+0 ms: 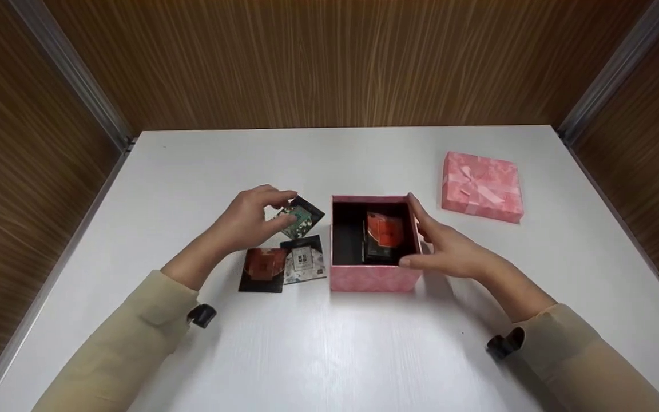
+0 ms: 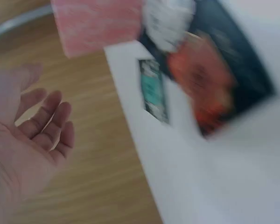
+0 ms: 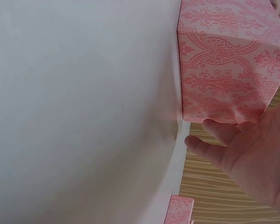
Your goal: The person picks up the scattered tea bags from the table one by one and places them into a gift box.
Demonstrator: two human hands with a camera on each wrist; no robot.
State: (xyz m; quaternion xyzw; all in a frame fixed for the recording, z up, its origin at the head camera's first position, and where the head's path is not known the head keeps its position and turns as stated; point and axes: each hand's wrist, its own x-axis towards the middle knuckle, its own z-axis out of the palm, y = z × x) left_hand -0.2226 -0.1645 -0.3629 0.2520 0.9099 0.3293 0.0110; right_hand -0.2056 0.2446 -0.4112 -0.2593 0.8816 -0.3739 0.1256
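Observation:
A pink patterned box (image 1: 372, 279) stands without its lid, and red-and-black square packets (image 1: 386, 232) are upright inside it. My right hand (image 1: 452, 249) holds the box's right side, with the thumb at the front corner and the index finger at the back one. In the right wrist view other fingers (image 3: 214, 151) lie by the box wall (image 3: 228, 79). Thumb and fingers apart, my left hand (image 1: 249, 220) hovers over a green square packet (image 1: 301, 217) and holds nothing. Nearer me lie a white packet (image 1: 305, 260) and a red one (image 1: 264, 269), edges overlapping.
A pink lid (image 1: 481, 186) with a ribbon bow lies behind and to the right of the box. The white table (image 1: 238, 355) has wood-grain panels (image 1: 329, 63) at its back and both sides.

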